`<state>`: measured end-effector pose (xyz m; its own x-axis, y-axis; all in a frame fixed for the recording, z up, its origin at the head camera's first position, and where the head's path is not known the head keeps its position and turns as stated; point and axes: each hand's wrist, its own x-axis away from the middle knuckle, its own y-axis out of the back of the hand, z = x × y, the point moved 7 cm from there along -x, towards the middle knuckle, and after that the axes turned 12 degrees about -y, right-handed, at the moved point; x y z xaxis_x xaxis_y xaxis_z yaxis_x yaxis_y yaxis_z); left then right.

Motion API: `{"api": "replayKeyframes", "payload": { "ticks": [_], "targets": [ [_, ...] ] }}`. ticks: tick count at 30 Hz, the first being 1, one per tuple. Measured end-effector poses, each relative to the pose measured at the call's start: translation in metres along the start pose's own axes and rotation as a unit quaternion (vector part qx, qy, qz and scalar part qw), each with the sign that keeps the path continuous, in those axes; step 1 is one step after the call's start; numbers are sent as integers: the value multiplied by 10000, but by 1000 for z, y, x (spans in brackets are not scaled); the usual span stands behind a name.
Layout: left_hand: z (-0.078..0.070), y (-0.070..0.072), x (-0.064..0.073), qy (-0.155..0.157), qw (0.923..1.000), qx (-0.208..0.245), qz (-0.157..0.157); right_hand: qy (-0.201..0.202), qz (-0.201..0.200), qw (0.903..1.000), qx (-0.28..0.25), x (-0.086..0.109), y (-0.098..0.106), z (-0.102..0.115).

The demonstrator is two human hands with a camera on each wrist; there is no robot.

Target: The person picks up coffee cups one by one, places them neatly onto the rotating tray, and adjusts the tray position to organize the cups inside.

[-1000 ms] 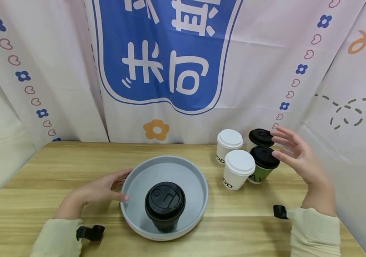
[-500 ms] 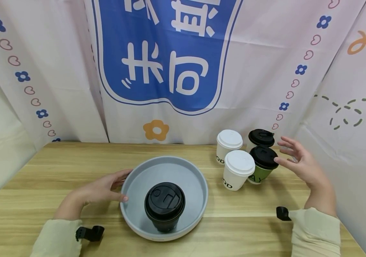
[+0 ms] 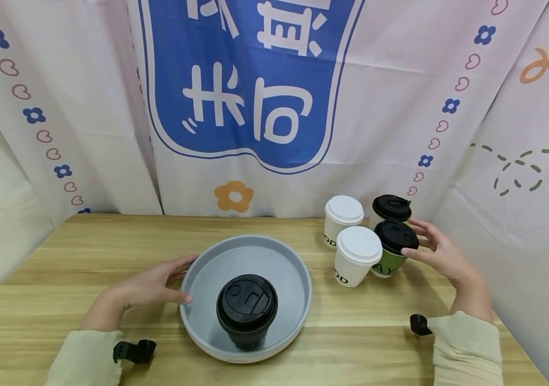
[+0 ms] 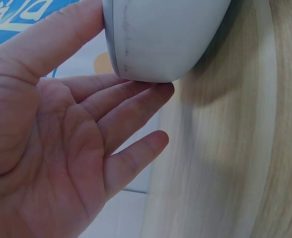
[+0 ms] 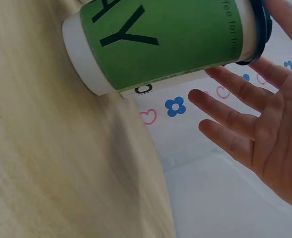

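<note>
A round grey tray (image 3: 281,268) lies on the table, bearing a dark cup with a black lid (image 3: 247,303). At the tray's left side, my left hand (image 3: 154,281) holds its rim, thumb over the edge and fingers against the outer wall (image 4: 161,34). My right hand (image 3: 440,254) is at the right of a green paper cup (image 3: 388,261) with a black lid. Its thumb and fingers spread around the lid, fingers (image 5: 230,119) loosely extended beside the green sleeve (image 5: 166,39). The green cup stands upright on the table.
Two white-lidded paper cups, one in front (image 3: 357,252) and one behind (image 3: 343,214), stand left of the green cup. Another black-lidded cup (image 3: 390,208) is behind it. A printed cloth (image 3: 380,107) hangs along the table's back edge (image 3: 274,217).
My right hand has come down and left, from above and beside the green cup to around its lid. My left hand, the tray and all the cups stay in place.
</note>
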<state>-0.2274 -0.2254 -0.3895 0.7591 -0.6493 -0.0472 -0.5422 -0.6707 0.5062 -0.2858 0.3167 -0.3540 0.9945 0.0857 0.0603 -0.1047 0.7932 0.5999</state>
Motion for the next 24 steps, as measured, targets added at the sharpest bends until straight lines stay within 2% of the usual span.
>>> {"api": "replayKeyframes", "payload": {
  "ticks": [11,21,24],
  "targets": [
    [-1,0,0,-66,10000,15,17,96,146,9997,-154,-5,-10,1],
    [0,0,-1,-53,10000,21,17,528,108,9984,-148,-11,-16,3],
    [-1,0,0,-62,10000,12,14,515,165,9984,-193,-11,-18,3]
  ]
}}
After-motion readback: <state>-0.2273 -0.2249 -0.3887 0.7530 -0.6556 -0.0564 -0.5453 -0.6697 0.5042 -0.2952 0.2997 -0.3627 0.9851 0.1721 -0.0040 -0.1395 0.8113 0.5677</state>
